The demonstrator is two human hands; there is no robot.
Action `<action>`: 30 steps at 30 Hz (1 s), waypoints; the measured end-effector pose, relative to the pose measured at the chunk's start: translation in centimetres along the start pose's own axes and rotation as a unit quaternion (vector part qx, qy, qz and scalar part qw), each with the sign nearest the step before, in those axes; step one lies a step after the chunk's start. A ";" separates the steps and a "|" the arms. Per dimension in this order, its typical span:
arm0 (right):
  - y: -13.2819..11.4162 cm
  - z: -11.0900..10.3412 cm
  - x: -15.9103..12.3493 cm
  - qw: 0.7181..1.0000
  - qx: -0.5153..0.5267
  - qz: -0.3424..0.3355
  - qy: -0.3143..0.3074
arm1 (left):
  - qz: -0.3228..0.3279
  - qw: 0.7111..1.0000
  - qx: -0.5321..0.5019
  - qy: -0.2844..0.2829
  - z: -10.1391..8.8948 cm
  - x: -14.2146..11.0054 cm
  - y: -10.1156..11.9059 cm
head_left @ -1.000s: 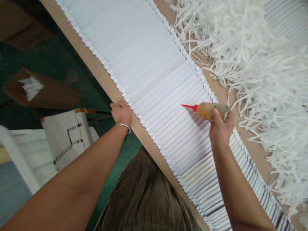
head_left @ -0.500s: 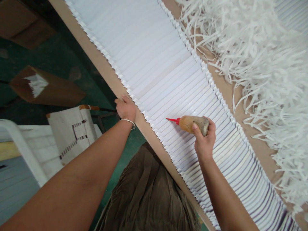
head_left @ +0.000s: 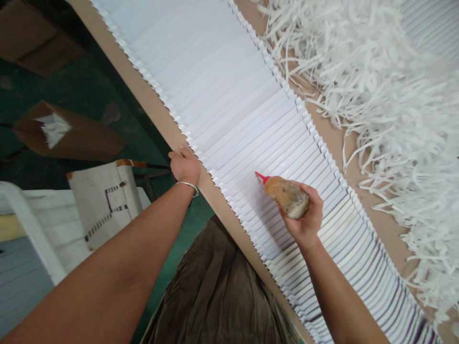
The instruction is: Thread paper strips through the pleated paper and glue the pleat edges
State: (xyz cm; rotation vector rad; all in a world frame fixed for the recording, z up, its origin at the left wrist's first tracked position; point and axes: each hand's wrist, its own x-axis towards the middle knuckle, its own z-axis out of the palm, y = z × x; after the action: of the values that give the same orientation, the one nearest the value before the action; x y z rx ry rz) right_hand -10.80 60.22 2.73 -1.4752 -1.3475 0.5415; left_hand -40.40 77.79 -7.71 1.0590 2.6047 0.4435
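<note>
Carefully, the squeeze bottle [head_left: 287, 197] wants a light, even pressure, I judge, with its red nozzle [head_left: 261, 177] low and the wrist loose, so that whatever it gives out falls thinly and nothing catches or shifts the overlapping white strips [head_left: 215, 95]. A hard squeeze could leave a blob; a tip dragged across the ridges could lift an edge. The bottle is above the middle part of the layered row, tilted, nozzle pointing forward and to the left; whether the tip touches the paper I cannot tell. The right hand [head_left: 308, 215] has its grip closed around the bottle's body near the base, forearm reaching up from the lower right. The left hand [head_left: 184, 167] rests on the near edge of the surface [head_left: 143, 98], arm stretched out and wrist low; whether its grip pinches that edge I cannot tell. Loose shredded strips [head_left: 412, 119] lie heaped beyond the row.
</note>
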 end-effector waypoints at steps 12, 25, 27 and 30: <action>8.6 -5.9 14.8 0.932 0.174 0.194 0.253 | -0.008 1.000 0.002 0.006 -0.1 0.2 0.0; 10.8 -4.4 15.9 0.934 0.156 0.189 0.258 | -0.008 1.000 0.015 0.019 0.1 0.2 -0.1; 10.5 -4.2 15.3 0.937 0.161 0.188 0.246 | -0.005 1.000 0.017 0.022 0.2 0.3 -0.2; 9.6 -3.6 14.0 0.938 0.176 0.184 0.233 | 0.006 1.000 0.018 0.023 0.3 0.4 -0.3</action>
State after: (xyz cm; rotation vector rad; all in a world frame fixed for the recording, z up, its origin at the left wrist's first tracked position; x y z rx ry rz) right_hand 0.44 73.16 -0.18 -1.4407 -0.5697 0.5864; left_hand -40.72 77.90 -8.17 1.0878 2.6571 0.4300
